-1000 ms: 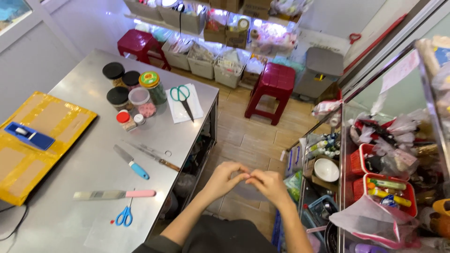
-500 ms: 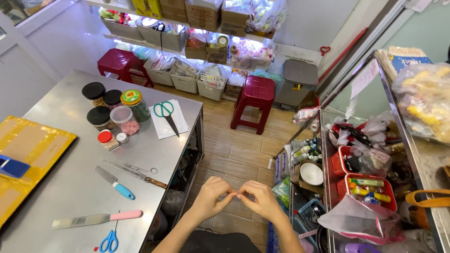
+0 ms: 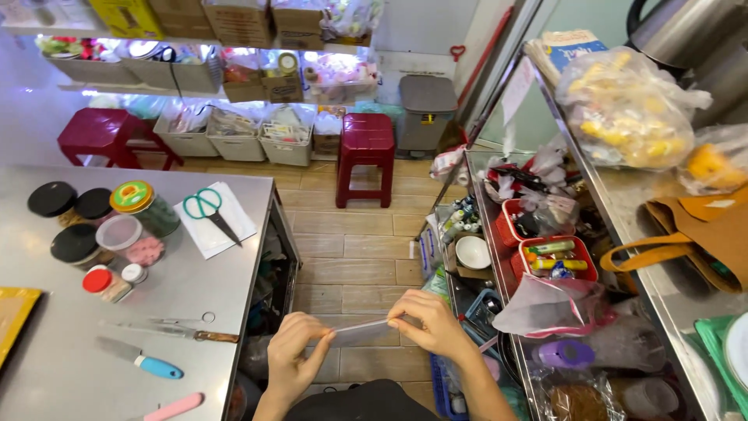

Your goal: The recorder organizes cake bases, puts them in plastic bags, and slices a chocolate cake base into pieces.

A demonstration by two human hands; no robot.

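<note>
Hands now drawn apart, no longer fingertip to fingertip as a second ago: left hand and right hand stretching a thin, clear plastic strip between them, previously unseen. View swung rightward: yellow flat package on the steel desk almost out of sight, blue-handled scissors gone from view, right-hand steel shelf with bagged yellow goods and brown bag newly visible.

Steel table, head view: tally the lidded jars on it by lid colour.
Black lid: 3
Green-and-orange lid: 1
Clear lid: 1
Red lid: 1
White lid: 1
Total: 7 jars
</note>
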